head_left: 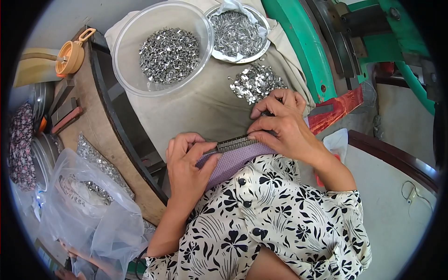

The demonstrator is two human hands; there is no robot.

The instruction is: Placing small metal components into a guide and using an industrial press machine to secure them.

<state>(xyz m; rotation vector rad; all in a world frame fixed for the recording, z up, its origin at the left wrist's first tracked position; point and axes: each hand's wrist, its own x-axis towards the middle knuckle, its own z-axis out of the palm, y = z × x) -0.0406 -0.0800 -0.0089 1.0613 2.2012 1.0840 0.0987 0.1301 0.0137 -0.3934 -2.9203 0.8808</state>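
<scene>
A narrow dark metal strip (233, 143) with a row of small, evenly spaced parts along it lies across a purple checked cloth (238, 161) at the table's near edge. Its left end is pinched between the thumb and fingers of my left hand (189, 161). My right hand (285, 125) is closed over the right end, thumb on the strip; whether a small piece is also in its curled fingers is hidden. Just beyond that hand lies a loose pile of small, shiny flat metal pieces (252, 84).
Beyond my hands stand a clear plastic tub (122, 70) of small metal pieces and a bowl (267, 46) of thin metal pins. Green machinery (308, 51) rises at the right. On the left, a wooden bench (86, 114) holds plastic bags (112, 224) and an orange lid (72, 57).
</scene>
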